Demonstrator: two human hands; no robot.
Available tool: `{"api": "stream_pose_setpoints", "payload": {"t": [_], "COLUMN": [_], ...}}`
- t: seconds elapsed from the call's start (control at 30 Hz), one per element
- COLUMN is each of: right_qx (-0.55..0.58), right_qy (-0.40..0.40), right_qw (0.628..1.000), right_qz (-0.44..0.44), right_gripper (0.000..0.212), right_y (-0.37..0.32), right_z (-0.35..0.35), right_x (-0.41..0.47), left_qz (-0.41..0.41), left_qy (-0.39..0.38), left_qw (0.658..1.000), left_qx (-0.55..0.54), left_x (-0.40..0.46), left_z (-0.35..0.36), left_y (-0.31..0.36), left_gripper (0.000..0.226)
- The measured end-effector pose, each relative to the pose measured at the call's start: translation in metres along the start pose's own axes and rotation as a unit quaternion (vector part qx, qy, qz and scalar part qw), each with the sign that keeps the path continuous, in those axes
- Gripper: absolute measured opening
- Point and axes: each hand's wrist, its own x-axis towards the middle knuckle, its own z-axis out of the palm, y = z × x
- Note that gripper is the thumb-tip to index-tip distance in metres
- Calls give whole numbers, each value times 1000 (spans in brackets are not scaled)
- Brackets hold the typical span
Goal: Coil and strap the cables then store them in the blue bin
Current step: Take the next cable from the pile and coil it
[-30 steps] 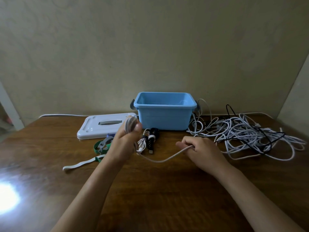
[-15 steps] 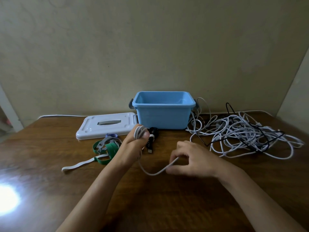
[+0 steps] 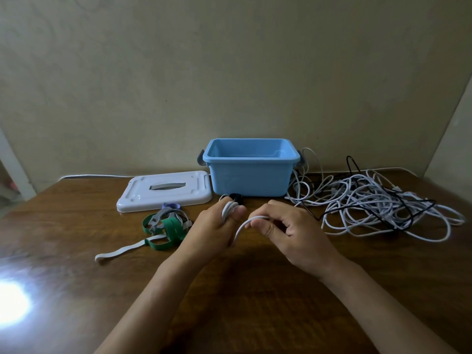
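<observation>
Both hands have drawn together since a second ago, when the right hand (image 3: 288, 231) lay out beside the pile (image 3: 378, 205); it now sits just beside the left hand (image 3: 217, 226) in front of the bin (image 3: 250, 175), and the slack span of cable between them has shrunk to a short arc. Several white turns of the cable (image 3: 228, 209) wrap the left fingers, pinned under the thumb; how many turns cannot be counted. Right fingers curl round the free run and pinch it near the thumb, but the cable's far end is hidden inside that fist. Behind the left hand, a black bundle (image 3: 236, 198) shows only its top, the rest covered by the fingers. At the bin the open top shows bare blue inner walls; its floor is out of sight below the near rim. Beside it on the left lies the white lid (image 3: 163, 191), flat on the table (image 3: 255, 290). Straps (image 3: 166, 226), green, grey and white, lie tangled in front of the lid, too overlapped to count. White and black cables knot together in the pile on the right. Glare washes out the table's near left corner.
</observation>
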Motion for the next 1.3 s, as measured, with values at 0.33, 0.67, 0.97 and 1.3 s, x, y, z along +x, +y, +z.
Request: {"api": "stream_pose_setpoints", "payload": {"t": [0.33,0.67,0.97,1.3], "right_qx": [-41,-95,-204,-139], "right_qy": [28,67,52,-98], "right_qw": [998,991,972,979], "right_qz": [46,74,99,110], "right_gripper": [37,42,32,31], "right_y": [-2,7,20,13], "right_z": [7,4,-15,11], "right_x": [-1,0,2,-1], "left_qz": [-59,-14,1,4], "left_qy": [-43,-147,-57,-66], "left_qw": [992,989,995,986], "left_qx": [-107,-11,-83,-154], "left_x": [-6,-6,-5,-9], "left_z": [6,11,2,10], "left_y": [10,5,6,16], "left_gripper": [90,5,31,19]}}
